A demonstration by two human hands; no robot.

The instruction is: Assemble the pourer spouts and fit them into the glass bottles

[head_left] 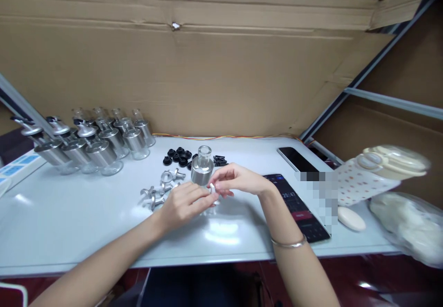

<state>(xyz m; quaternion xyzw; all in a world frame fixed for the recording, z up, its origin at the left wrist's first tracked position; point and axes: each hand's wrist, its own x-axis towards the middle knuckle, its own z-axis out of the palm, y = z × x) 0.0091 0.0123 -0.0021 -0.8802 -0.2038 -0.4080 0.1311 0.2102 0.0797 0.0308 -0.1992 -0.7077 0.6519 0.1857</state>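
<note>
My left hand [185,203] and my right hand [240,180] meet in front of an open glass bottle [202,168] with a steel sleeve. Between their fingertips is a small silvery-white piece [212,188], pinched from both sides and partly covered by the fingers. It resembles the loose silver spout parts [157,198] lying just left of my left hand. Behind the hands, several black stoppers [180,156] sit left of the bottle. Small black pieces [220,160] lie to its right.
Several steel-sleeved bottles [100,152] stand at the back left, some with pourers on. Two phones [302,212] [297,159] lie right of my right arm. Farther right are a cream-lidded container [367,182], a white oval object [351,218] and a plastic bag [411,224]. Cardboard [221,81] walls the back.
</note>
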